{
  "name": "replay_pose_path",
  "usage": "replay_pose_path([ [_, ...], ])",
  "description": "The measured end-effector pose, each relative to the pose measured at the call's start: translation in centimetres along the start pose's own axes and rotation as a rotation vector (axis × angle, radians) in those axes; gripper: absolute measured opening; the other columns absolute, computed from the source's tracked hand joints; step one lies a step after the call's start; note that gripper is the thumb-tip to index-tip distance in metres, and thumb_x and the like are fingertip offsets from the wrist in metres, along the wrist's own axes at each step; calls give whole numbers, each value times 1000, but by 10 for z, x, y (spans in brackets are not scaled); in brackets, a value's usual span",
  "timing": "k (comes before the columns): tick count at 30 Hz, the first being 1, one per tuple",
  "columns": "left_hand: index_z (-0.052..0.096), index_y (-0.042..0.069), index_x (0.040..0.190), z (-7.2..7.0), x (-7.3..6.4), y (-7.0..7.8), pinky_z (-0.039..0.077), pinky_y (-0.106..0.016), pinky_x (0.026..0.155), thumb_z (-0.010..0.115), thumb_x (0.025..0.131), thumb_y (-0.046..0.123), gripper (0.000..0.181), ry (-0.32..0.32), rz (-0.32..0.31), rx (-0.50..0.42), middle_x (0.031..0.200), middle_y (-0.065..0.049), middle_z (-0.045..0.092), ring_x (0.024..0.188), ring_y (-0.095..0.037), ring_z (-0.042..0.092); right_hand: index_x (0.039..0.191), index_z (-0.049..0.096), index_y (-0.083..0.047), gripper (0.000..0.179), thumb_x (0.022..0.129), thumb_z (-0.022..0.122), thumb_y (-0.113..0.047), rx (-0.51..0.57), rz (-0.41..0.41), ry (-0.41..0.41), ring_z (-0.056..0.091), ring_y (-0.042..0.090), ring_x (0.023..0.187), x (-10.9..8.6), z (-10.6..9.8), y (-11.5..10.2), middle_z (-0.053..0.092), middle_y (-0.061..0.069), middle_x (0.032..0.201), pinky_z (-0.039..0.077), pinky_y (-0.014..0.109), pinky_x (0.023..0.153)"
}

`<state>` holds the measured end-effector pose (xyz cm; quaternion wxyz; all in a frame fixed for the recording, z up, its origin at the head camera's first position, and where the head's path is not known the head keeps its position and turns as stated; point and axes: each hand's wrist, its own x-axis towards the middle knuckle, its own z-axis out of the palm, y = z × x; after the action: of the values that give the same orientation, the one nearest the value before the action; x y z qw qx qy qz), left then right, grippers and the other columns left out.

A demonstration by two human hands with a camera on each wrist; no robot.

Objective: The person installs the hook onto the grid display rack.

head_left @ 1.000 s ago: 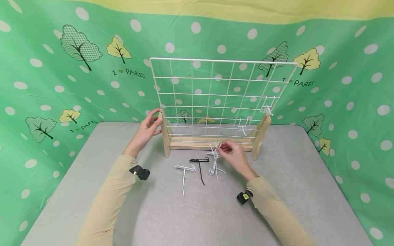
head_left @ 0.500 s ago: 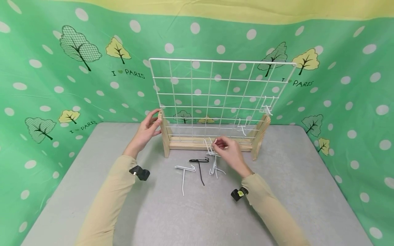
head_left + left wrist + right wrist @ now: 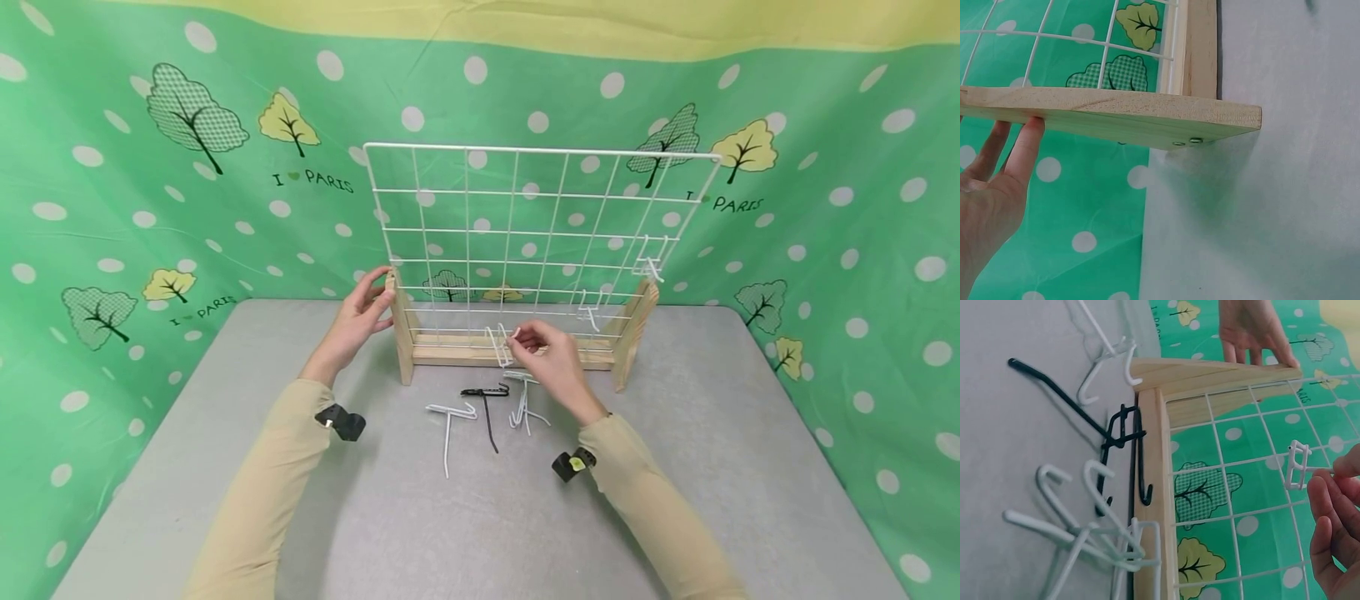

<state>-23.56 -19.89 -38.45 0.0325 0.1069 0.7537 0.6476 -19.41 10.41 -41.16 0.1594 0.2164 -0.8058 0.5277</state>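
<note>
My right hand (image 3: 553, 360) pinches a white wire grid hook (image 3: 498, 347) by its arm, in front of the lower grid. In the right wrist view the backplate of that hook (image 3: 1298, 465) points at the white wire grid panel (image 3: 517, 195); contact with the wires cannot be judged. The panel leans back in a wooden stand (image 3: 450, 362). My left hand (image 3: 351, 321) rests against the stand's left side board (image 3: 405, 333); in the left wrist view, extended fingers (image 3: 1026, 150) touch its outer face. Two white hooks (image 3: 590, 312) hang on the grid's right side.
On the grey table (image 3: 465, 533) before the stand lie a white hook (image 3: 447, 442), a black hook (image 3: 489, 417) and a cluster of white hooks (image 3: 522, 404). A green dotted cloth (image 3: 300, 242) surrounds the table at the back and sides.
My right hand has lifted the pinched white hook off the cluster and carried it left and up towards the grid; its backplate has turned upright. My left hand stays at the side board.
</note>
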Motion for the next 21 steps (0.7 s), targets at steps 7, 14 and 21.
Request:
replay_pose_path([
  [7, 25, 11, 152, 0, 0, 0, 41, -54, 100, 45, 104, 22, 53, 1, -10, 5, 148, -29, 29, 132, -42, 36, 87, 65, 10, 6, 82, 68, 10, 13, -31, 3, 63, 31, 68, 7, 3, 1, 68, 20, 79, 55, 35, 62],
  [14, 25, 11, 152, 0, 1, -1, 42, -53, 99, 45, 104, 21, 53, -1, -10, -7, 147, -29, 30, 132, -41, 37, 87, 66, 5, 4, 84, 69, 4, 26, -82, 13, 63, 23, 68, 10, 6, 4, 69, 13, 79, 55, 29, 62],
  [21, 28, 21, 153, -8, 13, -30, 47, -47, 96, 49, 102, 33, 56, 18, 18, 10, 147, -24, 32, 130, -39, 39, 87, 67, 4, 4, 84, 69, 3, 34, -121, 13, 64, 21, 68, 17, 12, 2, 69, 11, 79, 55, 28, 62],
])
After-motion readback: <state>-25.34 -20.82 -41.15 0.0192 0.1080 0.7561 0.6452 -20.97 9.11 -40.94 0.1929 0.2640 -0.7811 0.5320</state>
